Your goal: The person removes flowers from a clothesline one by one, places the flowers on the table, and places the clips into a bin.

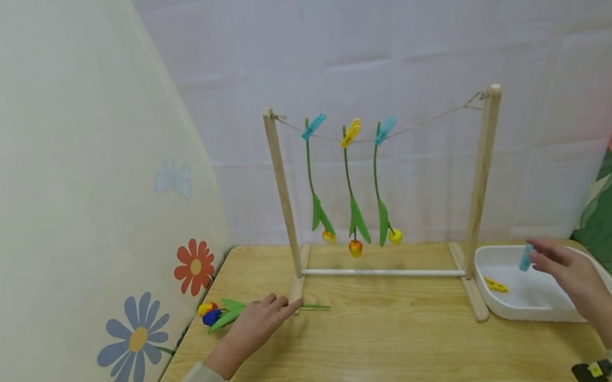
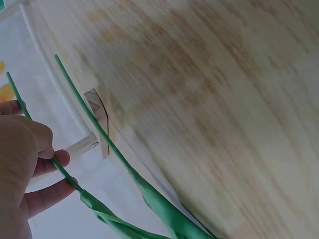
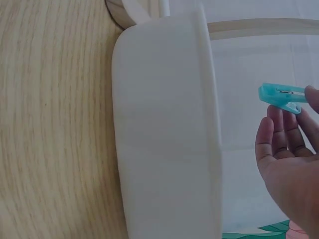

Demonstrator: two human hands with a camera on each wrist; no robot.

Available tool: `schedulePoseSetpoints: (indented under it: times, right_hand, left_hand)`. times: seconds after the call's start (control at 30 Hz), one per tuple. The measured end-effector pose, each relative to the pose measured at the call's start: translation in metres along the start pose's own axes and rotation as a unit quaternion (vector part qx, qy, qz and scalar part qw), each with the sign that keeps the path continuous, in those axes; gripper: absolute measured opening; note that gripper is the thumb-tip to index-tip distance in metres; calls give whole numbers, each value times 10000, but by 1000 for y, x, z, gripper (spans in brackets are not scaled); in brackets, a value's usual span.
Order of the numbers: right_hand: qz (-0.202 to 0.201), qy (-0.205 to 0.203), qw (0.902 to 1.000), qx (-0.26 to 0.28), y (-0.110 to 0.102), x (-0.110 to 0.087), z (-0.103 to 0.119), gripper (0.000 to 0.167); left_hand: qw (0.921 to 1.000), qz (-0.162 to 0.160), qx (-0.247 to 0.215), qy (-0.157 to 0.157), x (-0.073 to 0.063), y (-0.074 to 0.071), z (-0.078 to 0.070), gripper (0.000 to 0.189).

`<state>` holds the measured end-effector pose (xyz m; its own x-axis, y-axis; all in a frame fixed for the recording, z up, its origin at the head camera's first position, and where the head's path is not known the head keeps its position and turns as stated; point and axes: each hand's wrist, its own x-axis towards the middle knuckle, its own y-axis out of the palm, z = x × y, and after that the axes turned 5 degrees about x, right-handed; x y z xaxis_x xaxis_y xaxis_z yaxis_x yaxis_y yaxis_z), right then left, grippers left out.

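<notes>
I'm pinching stem in left hand, peg in right hand, hands well apart. Stem seeming light, bendy, wanting mid-length hold; peg looking stiff, wanting handle-end squeeze.

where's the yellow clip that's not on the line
In the head view, the yellow clip lies at the right, inside the white tray, near the rack's right foot.

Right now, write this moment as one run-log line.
left hand: pinches flower stem | right hand: holds blue clothespin above tray | tray: yellow clothespin inside | string: three flowers pinned, heads down
</notes>
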<state>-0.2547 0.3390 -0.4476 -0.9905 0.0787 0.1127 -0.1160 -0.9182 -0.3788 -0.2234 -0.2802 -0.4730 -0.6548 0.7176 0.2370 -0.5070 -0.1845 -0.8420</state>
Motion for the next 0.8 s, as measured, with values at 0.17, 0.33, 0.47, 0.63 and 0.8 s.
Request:
schedulePoseSetpoints:
  times: [0.17,0.33,0.47,0.63,0.8]
  right_hand:
    - [96,283,9989,-349,-2,0,-4,75]
    - [89,416,9978,-509,-4,0,-9,77]
    - [118,472,9959,-762,-4,0,-12,77]
    - [231,574,9933,-979,-4,1,-14,75]
    - [249,680,9927,-963,-2,1,-16,76]
  left_hand:
    - [9998,173,45,26,-4,4,-1,69]
    - [9996,287,-1,-5,-8,6,-2,72]
    - [9996,273,67,23,-9,8,-3,72]
    - [9995,275,133,91,-9,10,-3,73]
    - [9996,263,104,99,-10,13,-5,74]
